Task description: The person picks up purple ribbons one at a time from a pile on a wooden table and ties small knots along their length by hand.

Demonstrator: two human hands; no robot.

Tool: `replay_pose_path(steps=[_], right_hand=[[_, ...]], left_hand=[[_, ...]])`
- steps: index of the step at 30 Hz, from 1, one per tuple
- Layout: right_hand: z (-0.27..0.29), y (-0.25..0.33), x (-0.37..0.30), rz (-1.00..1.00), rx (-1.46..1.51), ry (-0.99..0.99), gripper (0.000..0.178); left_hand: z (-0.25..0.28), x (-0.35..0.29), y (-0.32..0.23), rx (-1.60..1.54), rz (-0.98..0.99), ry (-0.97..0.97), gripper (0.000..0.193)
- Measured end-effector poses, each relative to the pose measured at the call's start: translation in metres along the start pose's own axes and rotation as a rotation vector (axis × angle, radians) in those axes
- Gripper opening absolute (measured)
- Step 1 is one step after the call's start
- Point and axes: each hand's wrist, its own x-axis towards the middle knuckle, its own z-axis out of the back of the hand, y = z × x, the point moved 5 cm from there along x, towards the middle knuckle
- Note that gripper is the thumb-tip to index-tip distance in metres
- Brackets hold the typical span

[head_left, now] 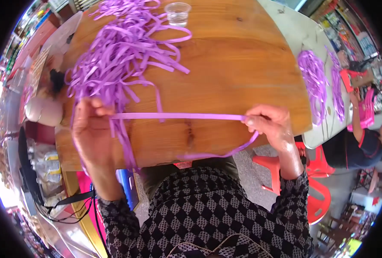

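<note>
A flat purple strap (178, 116) is stretched level between my two hands, just above the near part of the wooden table. My left hand (93, 129) is closed on its left end, fingers curled and slightly blurred. At the other end my right hand (269, 122) pinches the strap between thumb and fingers. From the right hand, a loose length loops down and back left toward the table's near edge. Beyond my left hand lies a big tangled pile of purple straps (118, 51), with several strands hanging past the left wrist.
A clear plastic cup (177, 15) stands beside the pile on the wooden table (247, 64). On a pale table (292, 26) at right lie bundles of purple straps (313, 81). Red plastic stools (317, 198) and another person (356, 146) are at right. Black cables (32, 180) hang at left.
</note>
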Motion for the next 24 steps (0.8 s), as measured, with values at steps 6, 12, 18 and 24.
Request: replay_pose_path(steps=[6, 12, 18, 24], right_hand=[[0.037, -0.026, 0.013, -0.075, -0.044, 0.04, 0.008], [0.032, -0.029, 0.01, 0.008, -0.075, 0.105, 0.014], [-0.004, -0.016, 0.001, 0.028, -0.086, 0.157, 0.022], [-0.049, 0.021, -0.01, 0.625, -0.44, 0.213, 0.055]], left_hand=[[0.058, 0.022, -0.077, 0.068, -0.137, -0.013, 0.011], [0.076, 0.051, -0.078, 0.445, -0.221, 0.098, 0.016], [-0.055, 0.0, 0.004, 1.552, -0.811, -0.114, 0.042], [-0.102, -0.036, 0.128, 1.1, 0.276, 0.398, 0.041]])
